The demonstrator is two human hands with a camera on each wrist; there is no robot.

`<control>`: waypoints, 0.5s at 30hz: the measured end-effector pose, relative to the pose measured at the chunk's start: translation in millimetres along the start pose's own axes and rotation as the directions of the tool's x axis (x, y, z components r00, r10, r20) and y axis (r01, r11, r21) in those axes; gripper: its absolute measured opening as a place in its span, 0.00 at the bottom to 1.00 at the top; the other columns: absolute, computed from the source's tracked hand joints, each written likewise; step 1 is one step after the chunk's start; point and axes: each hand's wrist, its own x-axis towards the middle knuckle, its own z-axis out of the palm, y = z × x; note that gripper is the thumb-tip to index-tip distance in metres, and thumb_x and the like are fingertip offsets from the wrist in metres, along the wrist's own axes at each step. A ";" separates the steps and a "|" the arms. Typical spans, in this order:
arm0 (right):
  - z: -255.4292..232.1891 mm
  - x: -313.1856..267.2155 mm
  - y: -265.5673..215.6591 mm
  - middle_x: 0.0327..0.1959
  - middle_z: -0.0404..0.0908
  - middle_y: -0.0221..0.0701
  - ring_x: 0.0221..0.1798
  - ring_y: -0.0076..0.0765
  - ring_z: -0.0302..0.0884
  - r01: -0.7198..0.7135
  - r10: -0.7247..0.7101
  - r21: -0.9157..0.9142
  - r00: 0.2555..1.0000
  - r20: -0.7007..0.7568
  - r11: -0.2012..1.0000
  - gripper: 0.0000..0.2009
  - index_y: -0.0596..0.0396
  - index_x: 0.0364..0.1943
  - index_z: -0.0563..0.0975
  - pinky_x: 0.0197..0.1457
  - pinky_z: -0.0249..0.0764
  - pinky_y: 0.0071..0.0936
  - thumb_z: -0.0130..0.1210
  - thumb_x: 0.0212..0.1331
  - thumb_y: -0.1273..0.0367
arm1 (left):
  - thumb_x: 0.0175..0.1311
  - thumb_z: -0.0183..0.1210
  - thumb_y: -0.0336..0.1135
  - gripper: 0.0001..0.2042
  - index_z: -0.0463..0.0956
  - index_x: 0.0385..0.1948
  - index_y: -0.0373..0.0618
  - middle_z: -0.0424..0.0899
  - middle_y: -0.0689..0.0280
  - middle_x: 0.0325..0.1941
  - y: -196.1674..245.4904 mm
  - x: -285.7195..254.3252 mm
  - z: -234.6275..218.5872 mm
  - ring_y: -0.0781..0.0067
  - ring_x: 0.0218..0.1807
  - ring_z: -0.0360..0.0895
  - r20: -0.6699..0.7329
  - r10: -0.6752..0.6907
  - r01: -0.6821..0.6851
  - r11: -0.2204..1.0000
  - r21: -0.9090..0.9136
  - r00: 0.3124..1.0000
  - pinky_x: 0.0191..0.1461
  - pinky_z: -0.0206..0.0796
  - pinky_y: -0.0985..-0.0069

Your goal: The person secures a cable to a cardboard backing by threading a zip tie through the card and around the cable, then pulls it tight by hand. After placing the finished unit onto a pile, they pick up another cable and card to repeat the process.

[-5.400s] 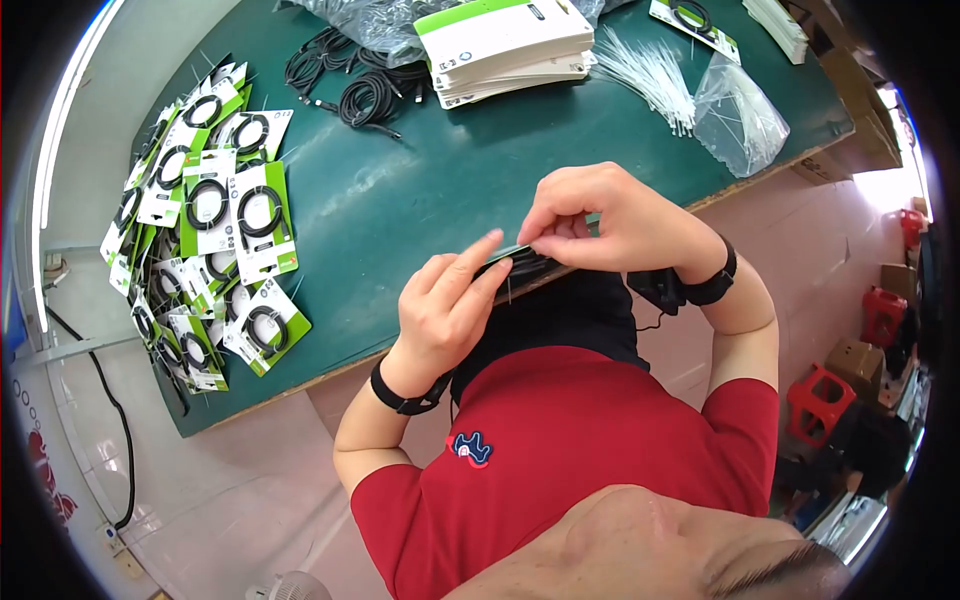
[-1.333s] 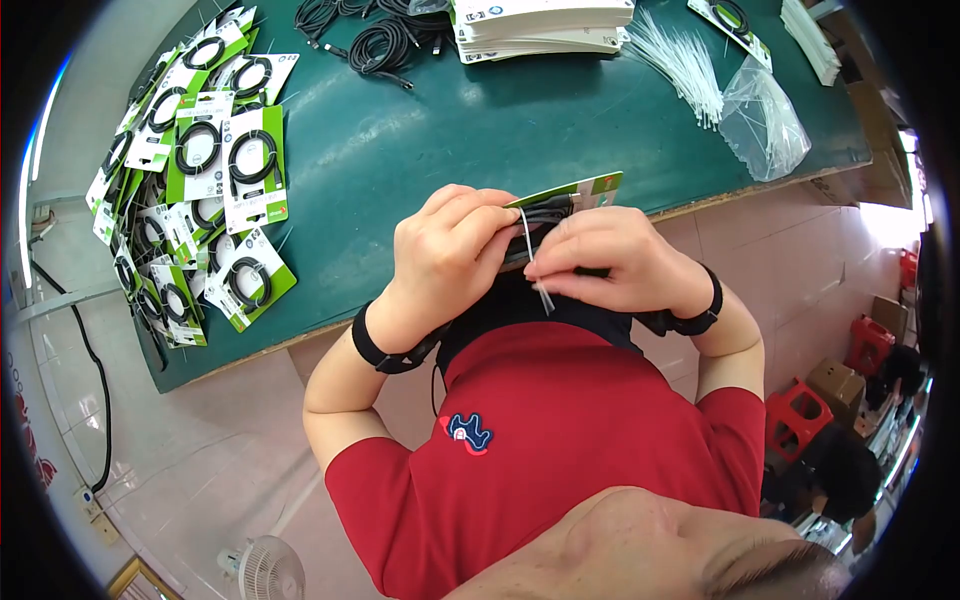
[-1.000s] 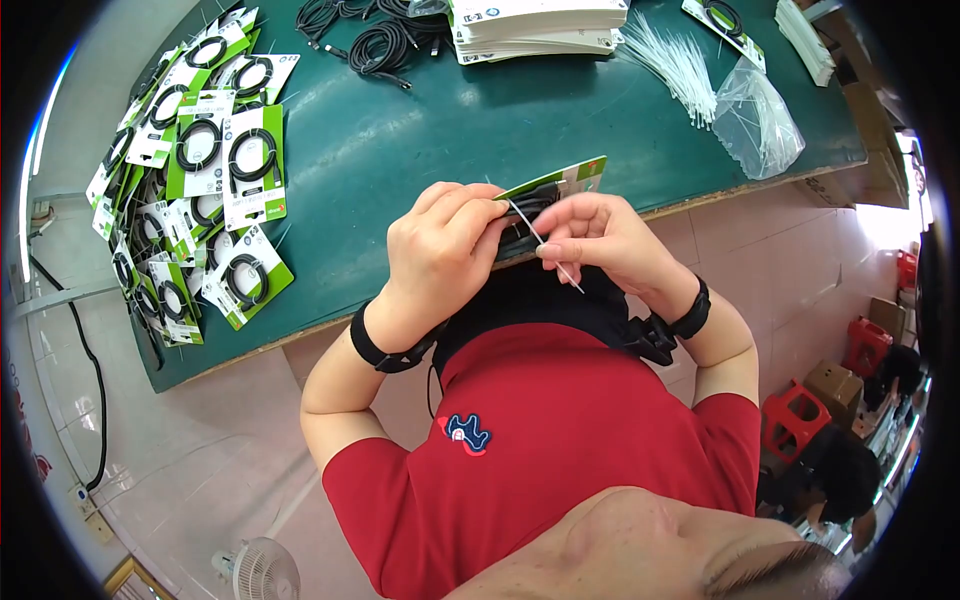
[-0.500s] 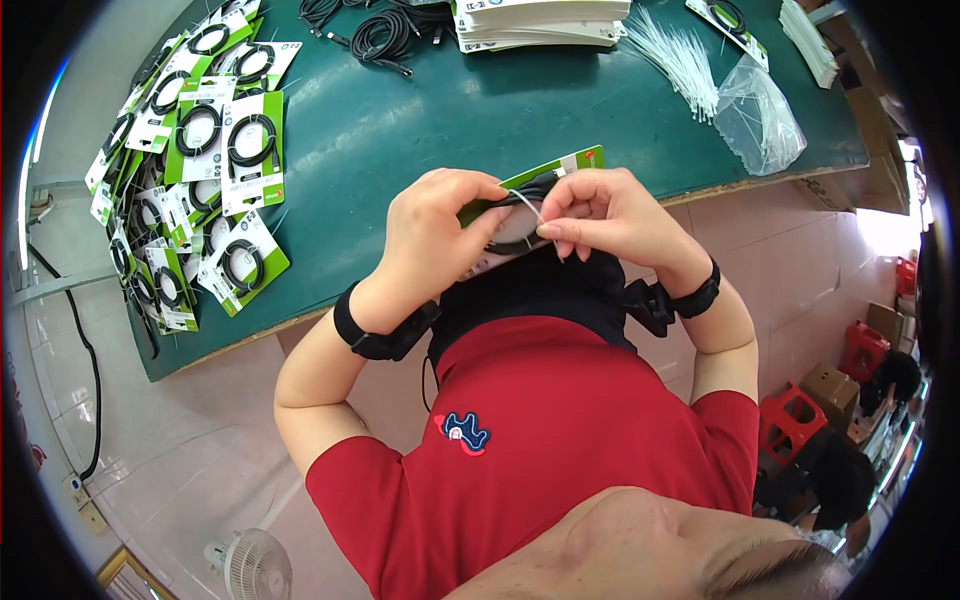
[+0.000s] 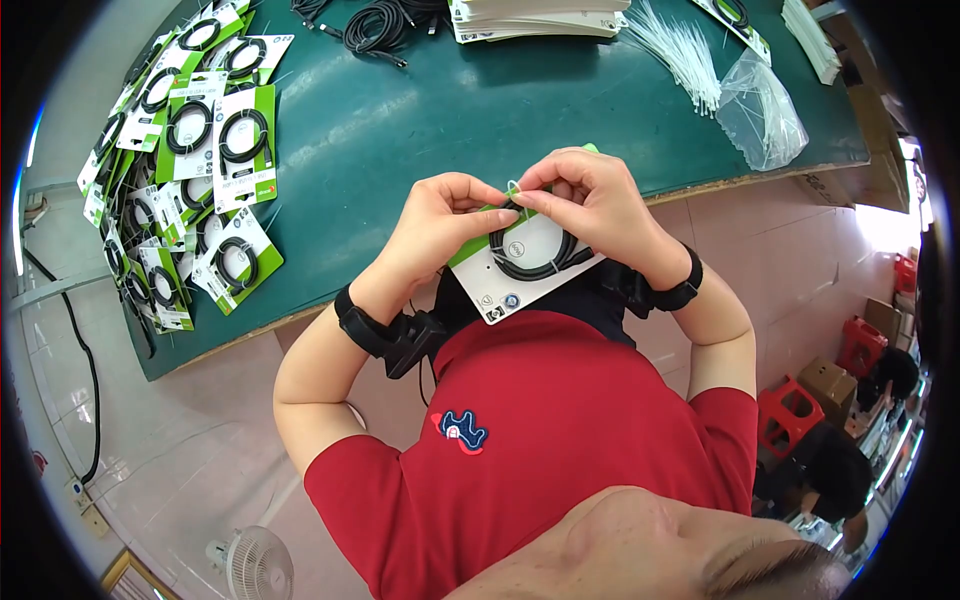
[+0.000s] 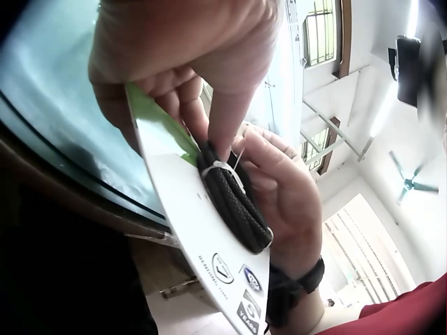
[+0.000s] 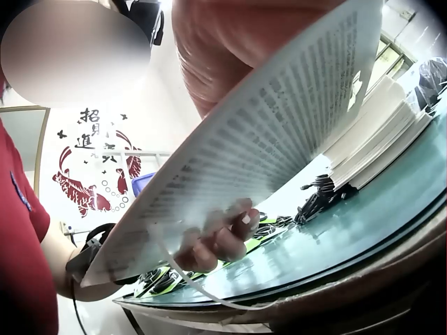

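Left fingers (image 5: 487, 220) pinch black cable loop (image 5: 530, 274) near top; right fingers (image 5: 548, 205) pinch thin white tie (image 5: 513, 185) there. Loop lies against card (image 5: 482, 278) by table (image 5: 370, 145) edge, maybe held both sides so nothing slips. Corner badge (image 6: 248, 313) says "5 YEARS"; brand too small. Looped cards (image 5: 233, 185) heap at left; card stack (image 5: 540, 22), loose white ties (image 5: 680, 60) at far side, likely within reach.

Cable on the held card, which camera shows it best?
The head view: it shows most of the cable face-on against the card, though fingers cover part. The left wrist view is closer but sees the cable slantwise, with a white tie around it. The right wrist view shows the card's back, hiding the cable.
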 end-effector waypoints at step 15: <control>7.4 -1.9 8.0 0.30 0.82 0.24 0.25 0.12 0.68 0.201 -0.208 -0.114 0.977 -0.054 0.973 0.04 0.59 0.35 0.82 0.26 0.62 0.15 0.67 0.58 0.78 | 0.61 0.68 0.23 0.08 0.81 0.41 0.37 0.88 0.61 0.41 -12.0 0.0 -2.1 0.76 0.43 0.85 -0.005 0.004 -0.005 0.998 -0.065 1.000 0.49 0.78 0.78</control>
